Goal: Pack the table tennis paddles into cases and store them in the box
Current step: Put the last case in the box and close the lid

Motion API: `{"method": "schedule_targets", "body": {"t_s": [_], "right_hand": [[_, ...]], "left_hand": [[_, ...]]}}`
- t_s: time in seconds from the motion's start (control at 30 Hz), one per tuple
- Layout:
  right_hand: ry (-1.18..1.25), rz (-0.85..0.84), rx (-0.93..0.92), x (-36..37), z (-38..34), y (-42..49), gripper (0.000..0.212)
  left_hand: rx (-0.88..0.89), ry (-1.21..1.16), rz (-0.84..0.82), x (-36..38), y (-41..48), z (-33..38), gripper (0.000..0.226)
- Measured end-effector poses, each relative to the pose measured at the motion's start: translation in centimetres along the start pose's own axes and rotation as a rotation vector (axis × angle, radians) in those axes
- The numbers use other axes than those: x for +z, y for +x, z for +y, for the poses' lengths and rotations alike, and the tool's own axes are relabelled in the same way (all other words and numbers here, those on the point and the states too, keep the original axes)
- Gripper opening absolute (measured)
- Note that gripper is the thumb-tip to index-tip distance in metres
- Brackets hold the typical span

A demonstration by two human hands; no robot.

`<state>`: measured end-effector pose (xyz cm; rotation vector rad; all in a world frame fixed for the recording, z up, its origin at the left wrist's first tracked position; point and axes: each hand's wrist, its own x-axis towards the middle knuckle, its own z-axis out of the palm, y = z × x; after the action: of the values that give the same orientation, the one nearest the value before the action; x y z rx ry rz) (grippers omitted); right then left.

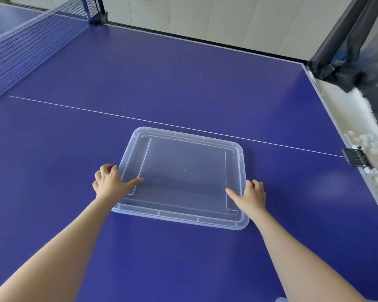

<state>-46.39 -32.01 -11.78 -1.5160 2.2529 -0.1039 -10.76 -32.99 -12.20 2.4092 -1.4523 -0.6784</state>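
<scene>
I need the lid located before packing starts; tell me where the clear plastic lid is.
In the head view, the clear plastic lid lies flat on the blue table, just this side of its white centre line, between the left hand and right hand.

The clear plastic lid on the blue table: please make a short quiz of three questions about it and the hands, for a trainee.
1. True or false: the clear lid lies flat on the blue table.
2. Where does each hand touch the lid?
A. both on the far edge
B. left hand on its left edge, right hand on its right edge
C. both under it
3. Fill in: at the table's far left stands the ____.

Key
1. True.
2. B; each thumb rests on top of the lid, the fingers curl at the rim.
3. net.
</scene>
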Motion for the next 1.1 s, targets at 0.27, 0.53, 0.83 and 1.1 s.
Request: {"method": "schedule_targets", "body": {"t_s": [0.27, 0.53, 0.83, 1.1], "right_hand": [[0.172, 0.051, -0.006, 0.6, -0.6, -0.1, 0.085], [0.474, 0.074, -0.005, -4.7, -1.8, -1.7, 0.077], [0.567, 0.224, -0.08, -15.9, 2.2, -7.7, 0.078], [0.599, 0.276, -0.079, -23.9, 15.5, -15.6, 0.084]], "left_hand": [[-0.008, 0.011, -0.024, 0.3, -0.5, 0.6, 0.096], [0.029, -0.21, -0.054, -4.7, -2.7, 3.4, 0.095], [0.174, -0.325, -0.012, -10.9, -10.8, 10.3, 0.086], [0.303, -0.35, 0.019, -10.4, -27.3, 16.4, 0.083]]}}
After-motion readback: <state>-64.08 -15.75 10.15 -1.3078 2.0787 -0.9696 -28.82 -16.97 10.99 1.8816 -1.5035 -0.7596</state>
